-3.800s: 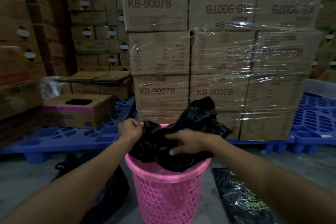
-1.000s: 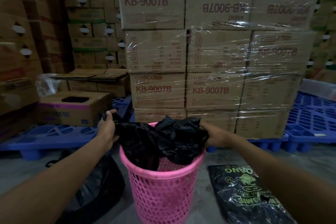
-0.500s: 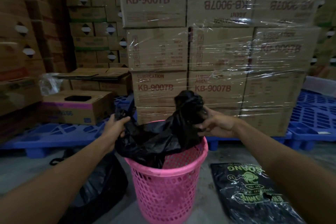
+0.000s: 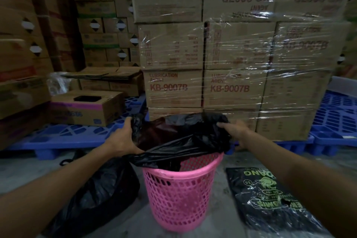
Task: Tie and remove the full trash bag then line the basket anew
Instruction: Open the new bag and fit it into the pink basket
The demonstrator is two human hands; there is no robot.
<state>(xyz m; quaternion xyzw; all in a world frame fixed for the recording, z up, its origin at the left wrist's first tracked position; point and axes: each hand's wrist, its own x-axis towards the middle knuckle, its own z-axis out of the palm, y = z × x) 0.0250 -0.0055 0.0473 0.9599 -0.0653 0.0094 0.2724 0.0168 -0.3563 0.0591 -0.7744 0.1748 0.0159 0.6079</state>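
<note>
While both arms reach forward, the left hand (image 4: 123, 137) grips the left edge of a black liner bag (image 4: 185, 139), fingers curled over the plastic. Right hand (image 4: 236, 133) clenches the right edge of the same bag, fingers partly hidden by the folds. Bag mouth is stretched open between the 2 hands, above the rim of the pink basket (image 4: 179, 199); its lower part hangs inside, and a flap drapes over the front-left rim. Basket stands upright on the concrete floor (image 4: 218, 224).

Full trash bag (image 4: 96, 195), black, sits on the floor just left of the basket, touching or nearly touching it; a tie cannot be made out. Flat black pack of bags (image 4: 270, 201) with green print lies on the floor right of the basket.

Behind: shrink-wrapped cartons (image 4: 231, 54) marked KB-9007B on a blue pallet (image 4: 58, 137); an opened carton (image 4: 87, 106) sits on the pallet at left.
</note>
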